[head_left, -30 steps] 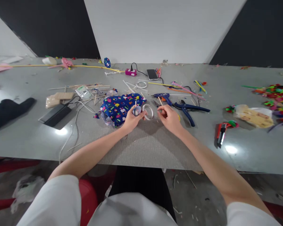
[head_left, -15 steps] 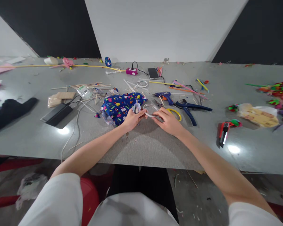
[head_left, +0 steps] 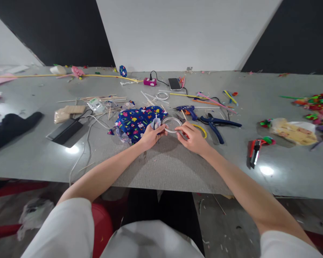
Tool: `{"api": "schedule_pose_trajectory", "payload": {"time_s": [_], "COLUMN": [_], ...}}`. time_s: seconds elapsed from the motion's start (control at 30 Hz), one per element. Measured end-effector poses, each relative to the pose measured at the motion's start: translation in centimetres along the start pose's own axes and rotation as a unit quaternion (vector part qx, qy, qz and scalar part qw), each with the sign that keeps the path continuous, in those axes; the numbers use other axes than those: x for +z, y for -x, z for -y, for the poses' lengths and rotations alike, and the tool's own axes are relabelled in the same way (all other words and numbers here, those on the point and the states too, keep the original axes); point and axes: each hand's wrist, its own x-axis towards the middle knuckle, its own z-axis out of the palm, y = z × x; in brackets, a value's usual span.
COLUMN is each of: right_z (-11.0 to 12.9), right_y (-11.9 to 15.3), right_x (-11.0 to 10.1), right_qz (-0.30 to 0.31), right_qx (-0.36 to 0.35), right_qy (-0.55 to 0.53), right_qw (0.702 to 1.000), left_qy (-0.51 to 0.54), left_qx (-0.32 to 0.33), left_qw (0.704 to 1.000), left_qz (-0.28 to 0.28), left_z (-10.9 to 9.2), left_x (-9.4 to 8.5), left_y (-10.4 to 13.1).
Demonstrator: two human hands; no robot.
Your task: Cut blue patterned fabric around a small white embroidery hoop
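A white ring [head_left: 172, 131] is pinched between both hands at the middle of the table. My left hand [head_left: 151, 137] has its fingers closed on the ring's left side and also holds a small rolled piece with a stick [head_left: 156, 122]. At the ring's right side, my right hand [head_left: 191, 138] grips the rim between thumb and fingers. Blue patterned cloth [head_left: 136, 122] lies just beyond and left of my left hand. A yellow ring [head_left: 203, 130] is partly hidden behind my right hand.
Blue cutters [head_left: 215, 125] and a glue gun [head_left: 190, 110] lie to the right, with a red utility knife [head_left: 255, 153] farther out. A black box [head_left: 65, 130] with a cable sits left. A phone [head_left: 174, 84] and pink power block [head_left: 150, 82] stand behind.
The white ring has tilted to show a rounder opening. My right hand has shifted slightly, and my left hand has barely moved.
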Motion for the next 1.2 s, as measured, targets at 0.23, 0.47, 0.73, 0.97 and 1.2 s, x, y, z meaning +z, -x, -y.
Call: {"api": "schedule_pose_trajectory", "payload": {"time_s": [0.23, 0.47, 0.73, 0.97, 1.2], "right_z": [-0.19, -0.49, -0.40, -0.30, -0.84], "right_y": [-0.04, -0.05, -0.04, -0.18, -0.16], "right_x": [0.17, 0.35, -0.18, -0.06, 0.08], "right_qz": [-0.004, -0.008, 0.001, 0.009, 0.011], "right_qx": [-0.006, -0.015, -0.018, -0.019, -0.023], "right_qy": [-0.001, 0.014, 0.006, -0.003, 0.006], "right_qw": [1.000, 1.000, 1.000, 1.000, 1.000], "left_qy": [-0.011, -0.011, -0.006, -0.018, -0.013], "left_qx": [-0.001, -0.003, 0.007, 0.002, 0.006], "left_qw": [1.000, 1.000, 1.000, 1.000, 1.000], "left_qz": [-0.010, -0.004, -0.005, -0.006, 0.007], "left_z": [-0.03, -0.26, 0.07, 0.02, 0.20], "left_x": [0.21, 0.64, 0.48, 0.39, 0.39], "left_y": [0.01, 0.24, 0.13, 0.06, 0.08]}}
